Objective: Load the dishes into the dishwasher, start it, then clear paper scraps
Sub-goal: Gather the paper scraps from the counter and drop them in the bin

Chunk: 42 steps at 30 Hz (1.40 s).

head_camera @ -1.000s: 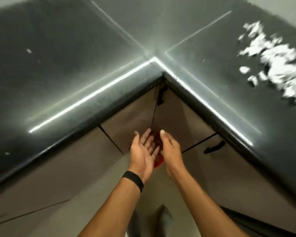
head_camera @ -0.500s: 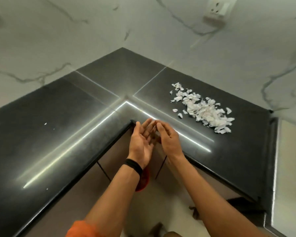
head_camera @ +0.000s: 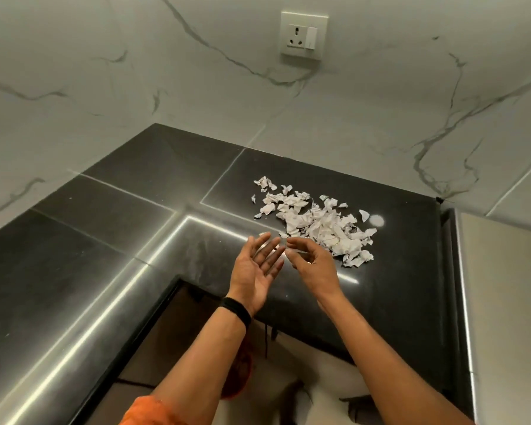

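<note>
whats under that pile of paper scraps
The paper scraps lie on the black countertop, which shows between the loose pieces. Whether anything lies beneath the dense middle is hidden.

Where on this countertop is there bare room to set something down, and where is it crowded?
Bare: countertop left of its inner corner, plus the back-corner slab beside the wall. Crowded: the paper scraps just past the right hand.

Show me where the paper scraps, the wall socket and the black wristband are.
paper scraps (head_camera: pixel 316 223): head view, middle of the white pile.
wall socket (head_camera: pixel 304 35): head view, centre of its white plate.
black wristband (head_camera: pixel 235 311): head view, middle of the band on the left wrist.
</note>
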Available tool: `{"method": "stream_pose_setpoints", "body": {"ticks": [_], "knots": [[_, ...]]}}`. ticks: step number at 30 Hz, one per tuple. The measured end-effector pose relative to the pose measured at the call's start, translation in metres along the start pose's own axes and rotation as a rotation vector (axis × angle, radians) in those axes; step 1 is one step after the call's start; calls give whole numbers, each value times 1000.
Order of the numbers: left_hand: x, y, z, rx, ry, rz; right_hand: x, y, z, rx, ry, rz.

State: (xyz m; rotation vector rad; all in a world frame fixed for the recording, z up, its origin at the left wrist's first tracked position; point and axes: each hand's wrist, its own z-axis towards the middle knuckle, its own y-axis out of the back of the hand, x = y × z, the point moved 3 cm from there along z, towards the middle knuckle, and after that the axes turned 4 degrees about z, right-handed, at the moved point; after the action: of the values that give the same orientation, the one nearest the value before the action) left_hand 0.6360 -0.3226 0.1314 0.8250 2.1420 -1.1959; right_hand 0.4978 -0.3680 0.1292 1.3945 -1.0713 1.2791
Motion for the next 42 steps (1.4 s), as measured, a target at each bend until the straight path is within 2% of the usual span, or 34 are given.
{"method": "stream_pose_setpoints", "body": {"ticks": [7, 14, 17, 22, 29, 35, 39, 42], "knots": [[9, -31, 62, -121, 38, -57, -24, 39, 95, 6, 20, -279], [3, -24, 89, -197, 27, -66, -32, 15, 167, 150, 251, -996], [-4, -16, 100, -210, 16, -63, -42, 9, 176, 232, 235, -1140], [-10, -11, 123, -199, 34, -88, -43, 21, 176, 97, 263, -1013], [-17, -14, 154, -135, 95, -91, -27, 45, 165, -42, 35, -664], [-23, -17, 177, -91, 124, -76, 2, 53, 161, -278, 47, -447], [-29, -29, 184, -28, 124, -68, 18, 33, 165, -246, 52, -241], [-34, -42, 186, 28, 173, -109, 16, 7, 174, -106, -100, -59]]}}
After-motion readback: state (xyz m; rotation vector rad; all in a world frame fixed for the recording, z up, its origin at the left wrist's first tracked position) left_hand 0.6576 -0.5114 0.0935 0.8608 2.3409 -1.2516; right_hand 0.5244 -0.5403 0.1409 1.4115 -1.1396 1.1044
